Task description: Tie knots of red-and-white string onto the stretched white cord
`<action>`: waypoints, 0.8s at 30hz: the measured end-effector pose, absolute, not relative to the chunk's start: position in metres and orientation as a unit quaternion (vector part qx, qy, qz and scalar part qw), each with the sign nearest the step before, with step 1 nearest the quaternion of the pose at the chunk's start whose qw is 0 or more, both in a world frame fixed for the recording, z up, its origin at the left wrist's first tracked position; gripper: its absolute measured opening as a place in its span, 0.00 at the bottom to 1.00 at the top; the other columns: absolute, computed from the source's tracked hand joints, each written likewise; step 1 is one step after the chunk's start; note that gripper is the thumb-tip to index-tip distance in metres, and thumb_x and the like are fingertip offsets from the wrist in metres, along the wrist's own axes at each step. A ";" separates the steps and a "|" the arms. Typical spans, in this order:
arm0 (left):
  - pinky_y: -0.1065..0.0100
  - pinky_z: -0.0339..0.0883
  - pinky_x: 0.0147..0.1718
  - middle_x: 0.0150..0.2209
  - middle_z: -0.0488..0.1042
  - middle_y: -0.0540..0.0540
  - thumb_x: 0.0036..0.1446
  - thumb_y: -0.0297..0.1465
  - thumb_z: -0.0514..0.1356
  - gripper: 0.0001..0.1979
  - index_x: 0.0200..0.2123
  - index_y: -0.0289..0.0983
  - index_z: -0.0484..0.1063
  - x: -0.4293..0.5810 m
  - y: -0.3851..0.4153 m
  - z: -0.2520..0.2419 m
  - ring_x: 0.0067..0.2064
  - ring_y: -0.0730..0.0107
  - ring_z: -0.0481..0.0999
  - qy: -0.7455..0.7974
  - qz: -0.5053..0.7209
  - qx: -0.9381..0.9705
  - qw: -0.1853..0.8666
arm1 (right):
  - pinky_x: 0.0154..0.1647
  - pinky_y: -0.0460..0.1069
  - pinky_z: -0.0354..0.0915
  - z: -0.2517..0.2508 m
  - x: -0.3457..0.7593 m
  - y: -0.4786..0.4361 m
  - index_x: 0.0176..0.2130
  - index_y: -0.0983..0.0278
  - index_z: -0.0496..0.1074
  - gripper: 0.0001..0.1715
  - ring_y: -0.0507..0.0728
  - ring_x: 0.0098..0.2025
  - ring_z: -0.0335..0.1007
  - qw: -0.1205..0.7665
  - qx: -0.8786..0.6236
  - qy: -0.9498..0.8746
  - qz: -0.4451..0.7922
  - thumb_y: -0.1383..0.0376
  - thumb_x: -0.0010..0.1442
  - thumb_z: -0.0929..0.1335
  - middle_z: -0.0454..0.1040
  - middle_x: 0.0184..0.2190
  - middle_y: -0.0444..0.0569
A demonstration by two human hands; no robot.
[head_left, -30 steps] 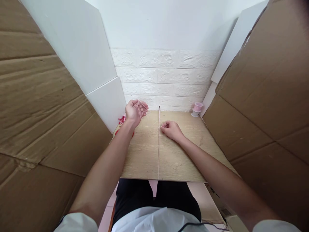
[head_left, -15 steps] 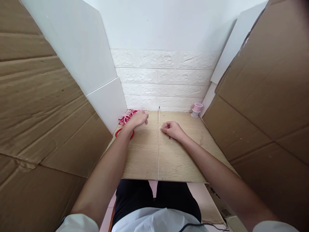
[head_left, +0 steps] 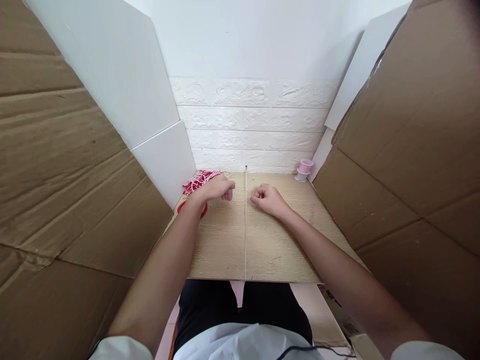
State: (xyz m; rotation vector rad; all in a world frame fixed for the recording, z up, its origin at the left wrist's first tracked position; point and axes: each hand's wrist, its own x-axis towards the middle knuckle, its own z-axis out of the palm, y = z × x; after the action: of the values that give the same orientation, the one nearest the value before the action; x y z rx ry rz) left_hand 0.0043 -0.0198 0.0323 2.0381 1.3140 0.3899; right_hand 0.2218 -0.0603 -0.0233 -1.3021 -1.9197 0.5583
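A thin pale cord (head_left: 245, 235) runs taut down the middle of a light wooden board (head_left: 225, 250), from a small pin at the far edge to the near edge. My left hand (head_left: 217, 190) rests just left of the cord with its fingers curled in a pinch. My right hand (head_left: 267, 198) lies just right of it, also closed in a pinch. A fine loose thread (head_left: 240, 200) loops between the two hands and across the cord; each hand appears to hold an end of it.
A pile of red and white thread (head_left: 198, 181) lies behind my left hand, with a red ring (head_left: 182, 207) beside it. A small pink spool (head_left: 304, 169) stands at the far right corner. Cardboard sheets (head_left: 67, 190) and white panels wall in both sides.
My left hand came down from a raised, palm-up pose with thread over its fingers and moved right to the cord, closing into a pinch. My right hand barely shifted.
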 end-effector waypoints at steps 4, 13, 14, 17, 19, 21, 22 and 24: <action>0.66 0.61 0.25 0.18 0.73 0.43 0.53 0.40 0.54 0.21 0.15 0.35 0.73 0.004 -0.020 0.027 0.21 0.68 0.69 0.560 0.087 0.783 0.256 | 0.34 0.45 0.58 -0.018 0.218 -0.067 0.19 0.65 0.61 0.10 0.51 0.33 0.64 0.428 -0.384 -0.777 0.256 0.68 0.48 0.66 0.71 0.32 0.47; 0.71 0.59 0.22 0.22 0.75 0.49 0.45 0.37 0.64 0.10 0.30 0.37 0.73 -0.003 -0.017 0.020 0.23 0.70 0.72 0.545 0.023 0.786 0.292 | 0.25 0.45 0.47 -0.022 0.218 -0.067 0.19 0.64 0.59 0.12 0.48 0.22 0.51 0.318 -0.451 -0.780 0.296 0.65 0.50 0.64 0.56 0.17 0.38; 0.71 0.59 0.22 0.22 0.75 0.49 0.45 0.36 0.65 0.11 0.31 0.37 0.73 -0.002 -0.017 0.020 0.23 0.70 0.72 0.541 0.026 0.788 0.294 | 0.25 0.46 0.47 -0.022 0.218 -0.067 0.19 0.64 0.58 0.13 0.48 0.22 0.51 0.309 -0.457 -0.785 0.282 0.65 0.51 0.64 0.56 0.17 0.38; 0.71 0.57 0.21 0.23 0.73 0.51 0.43 0.35 0.66 0.14 0.35 0.37 0.75 0.000 -0.017 0.020 0.23 0.72 0.70 0.518 0.059 0.806 0.280 | 0.25 0.46 0.47 -0.021 0.218 -0.067 0.20 0.63 0.57 0.13 0.48 0.22 0.51 0.294 -0.469 -0.797 0.241 0.65 0.52 0.64 0.56 0.17 0.38; 0.71 0.56 0.22 0.23 0.72 0.51 0.42 0.37 0.67 0.17 0.37 0.38 0.76 0.002 -0.016 0.018 0.23 0.72 0.69 0.500 0.079 0.817 0.277 | 0.26 0.46 0.48 -0.021 0.218 -0.068 0.22 0.63 0.58 0.12 0.48 0.23 0.53 0.287 -0.479 -0.799 0.222 0.66 0.53 0.65 0.59 0.18 0.38; 0.71 0.56 0.22 0.24 0.72 0.51 0.42 0.38 0.67 0.17 0.36 0.38 0.77 0.003 -0.013 0.014 0.24 0.72 0.69 0.488 0.081 0.822 0.283 | 0.27 0.45 0.49 -0.021 0.217 -0.068 0.24 0.63 0.60 0.10 0.49 0.24 0.56 0.280 -0.490 -0.797 0.215 0.65 0.53 0.66 0.63 0.20 0.39; 0.71 0.56 0.22 0.24 0.72 0.51 0.42 0.39 0.66 0.16 0.35 0.38 0.77 0.004 -0.012 0.012 0.24 0.72 0.69 0.484 0.080 0.823 0.286 | 0.27 0.45 0.50 -0.020 0.217 -0.068 0.25 0.63 0.61 0.09 0.49 0.24 0.57 0.278 -0.495 -0.795 0.215 0.65 0.53 0.66 0.64 0.21 0.40; 0.71 0.56 0.23 0.25 0.73 0.51 0.42 0.38 0.66 0.14 0.33 0.37 0.77 0.003 -0.011 0.011 0.25 0.72 0.69 0.481 0.071 0.823 0.295 | 0.28 0.45 0.51 -0.021 0.217 -0.067 0.28 0.63 0.63 0.07 0.50 0.26 0.60 0.275 -0.502 -0.791 0.216 0.65 0.54 0.67 0.67 0.23 0.41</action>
State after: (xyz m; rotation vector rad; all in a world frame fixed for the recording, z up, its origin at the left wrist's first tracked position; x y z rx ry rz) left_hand 0.0032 -0.0114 0.0108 2.1897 1.2804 0.1884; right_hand 0.2171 -0.0674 -0.0205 -1.3501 -2.1251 0.5804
